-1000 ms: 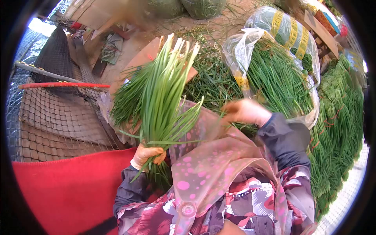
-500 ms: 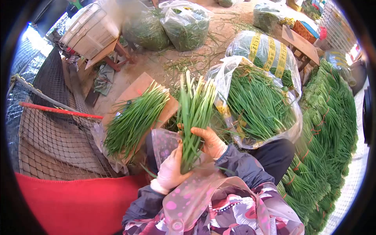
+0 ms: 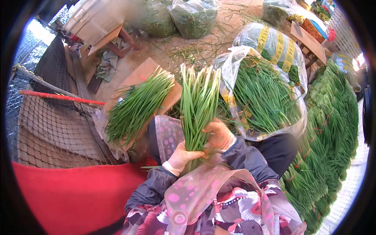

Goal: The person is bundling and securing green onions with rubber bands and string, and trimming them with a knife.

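Note:
A bunch of long green stalks with pale ends [image 3: 194, 103] stands upright in front of my apron [image 3: 196, 186], pale ends up. My left hand [image 3: 183, 156], in a thin whitish glove, is wrapped round its lower part, thumb across the front. My right hand [image 3: 219, 136], orange-stained and slightly blurred, is at the bunch's right side with fingers curled against it; its fingertips are partly hidden. Left of the bunch, a loose pile of the same stalks [image 3: 139, 103] lies on a wooden board [image 3: 170, 100]. An open plastic bag [image 3: 229, 82] full of stalks [image 3: 266, 94] is to the right.
Tied green bundles [image 3: 329, 145] are heaped along the right. Filled bags [image 3: 194, 19], a white crate [image 3: 96, 21] on a wooden stool [image 3: 105, 38] and another bench [image 3: 309, 41] stand farther back. At left are netting [image 3: 58, 133], a red pole [image 3: 62, 97] and red cloth [image 3: 78, 196].
The stalks are spread wider and more upright. My left hand has moved rightward and up to the front of the bunch; my right hand has shifted slightly right and down. The view has tilted slightly.

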`<action>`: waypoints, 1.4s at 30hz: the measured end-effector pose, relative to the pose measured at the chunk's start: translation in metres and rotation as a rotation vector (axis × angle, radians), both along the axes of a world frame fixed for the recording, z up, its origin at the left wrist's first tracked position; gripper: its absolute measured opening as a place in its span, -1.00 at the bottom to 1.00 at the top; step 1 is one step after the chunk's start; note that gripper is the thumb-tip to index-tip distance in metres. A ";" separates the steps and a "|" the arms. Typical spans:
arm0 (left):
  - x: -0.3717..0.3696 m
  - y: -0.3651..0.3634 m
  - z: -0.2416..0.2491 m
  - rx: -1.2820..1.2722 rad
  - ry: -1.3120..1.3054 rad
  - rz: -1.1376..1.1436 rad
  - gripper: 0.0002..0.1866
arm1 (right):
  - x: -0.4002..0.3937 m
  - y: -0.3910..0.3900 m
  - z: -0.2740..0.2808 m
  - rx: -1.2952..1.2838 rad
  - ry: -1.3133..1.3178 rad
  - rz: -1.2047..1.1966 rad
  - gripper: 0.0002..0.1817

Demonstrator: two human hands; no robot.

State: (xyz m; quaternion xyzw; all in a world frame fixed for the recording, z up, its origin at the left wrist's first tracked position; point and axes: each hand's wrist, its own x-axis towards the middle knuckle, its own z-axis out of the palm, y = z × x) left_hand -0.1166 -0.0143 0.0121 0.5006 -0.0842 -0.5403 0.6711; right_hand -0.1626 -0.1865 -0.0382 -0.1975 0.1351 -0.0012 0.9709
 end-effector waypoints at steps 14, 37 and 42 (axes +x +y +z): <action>0.020 0.022 0.017 0.039 0.003 0.230 -0.46 | 0.018 -0.032 0.037 -0.492 0.122 -0.138 -0.61; 0.010 0.017 -0.004 0.107 -0.103 0.262 -0.49 | 0.034 -0.008 0.077 -1.585 -0.063 0.387 -0.77; 0.029 0.034 0.004 0.090 -0.050 0.233 -0.51 | 0.003 -0.024 0.095 -0.775 -0.038 0.313 -0.78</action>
